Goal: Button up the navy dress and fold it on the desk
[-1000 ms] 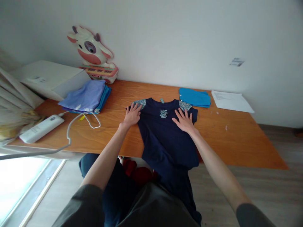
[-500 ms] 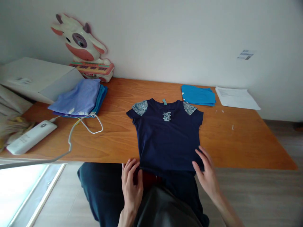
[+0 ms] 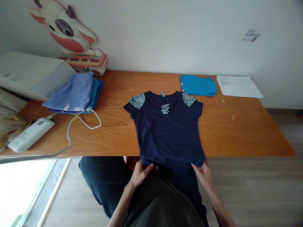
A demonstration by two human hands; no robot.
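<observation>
A navy blue T-shirt (image 3: 167, 129) with patterned grey shoulder patches lies flat, neck toward the wall, on the wooden table (image 3: 236, 132). Its lower hem hangs over the table's front edge. My left hand (image 3: 139, 172) grips the hem at its left side, just below the table edge. My right hand (image 3: 204, 175) grips the hem at its right corner. Both hands sit over my lap, fingers curled into the cloth.
A stack of folded lilac and blue clothes (image 3: 73, 93) lies at the left, a folded bright blue garment (image 3: 197, 85) and white papers (image 3: 239, 86) at the back right. A white device (image 3: 29, 134) with a cable, a white box (image 3: 30, 74) and a cow toy (image 3: 71, 34) stand left.
My hands slid from the shirt's shoulders down its body to the hem and closed on it below the table edge. The view tilted down slightly.
</observation>
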